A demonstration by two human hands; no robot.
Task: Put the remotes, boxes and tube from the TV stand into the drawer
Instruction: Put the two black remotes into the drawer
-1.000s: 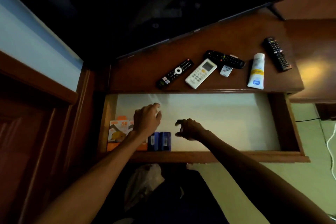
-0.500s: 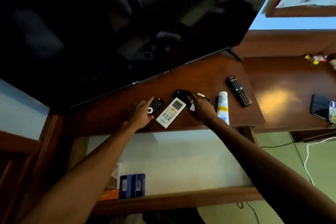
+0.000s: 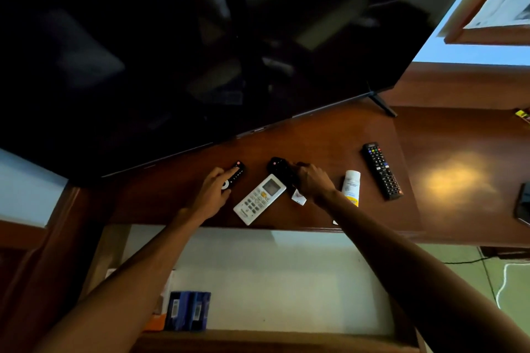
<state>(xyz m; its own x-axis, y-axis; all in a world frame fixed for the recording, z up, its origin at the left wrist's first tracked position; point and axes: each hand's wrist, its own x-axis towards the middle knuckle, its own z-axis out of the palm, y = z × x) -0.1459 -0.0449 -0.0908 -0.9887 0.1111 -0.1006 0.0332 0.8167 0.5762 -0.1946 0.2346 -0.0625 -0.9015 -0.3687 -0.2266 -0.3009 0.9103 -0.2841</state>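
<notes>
Since half a second back, both hands are settling lower on their remotes; everything else is sitting where it was. Boxes are already in the drawer [image 3: 258, 275]: blue boxes [image 3: 187, 310] at the front left, an orange one [image 3: 155, 324] just beside them.

I'm laying the left hand [image 3: 210, 195] flat over the slim black remote [image 3: 236, 173], fingers extended along it, not yet curled under. White remote [image 3: 259, 198] is lying untouched between the hands. Right hand [image 3: 311, 182] is curling over the second black remote [image 3: 279, 170], fingers bent down around it; I can't tell if the grip is closed. A small white piece [image 3: 298, 198] is poking out under that hand. Tube [image 3: 351, 187] and the long black remote [image 3: 383, 170] are waiting further right on the table [image 3: 315, 140].

Step in hand, I'm judging: grabbing two remotes at once. Next: close both grips, lift clear, carry back and down into the open drawer.
</notes>
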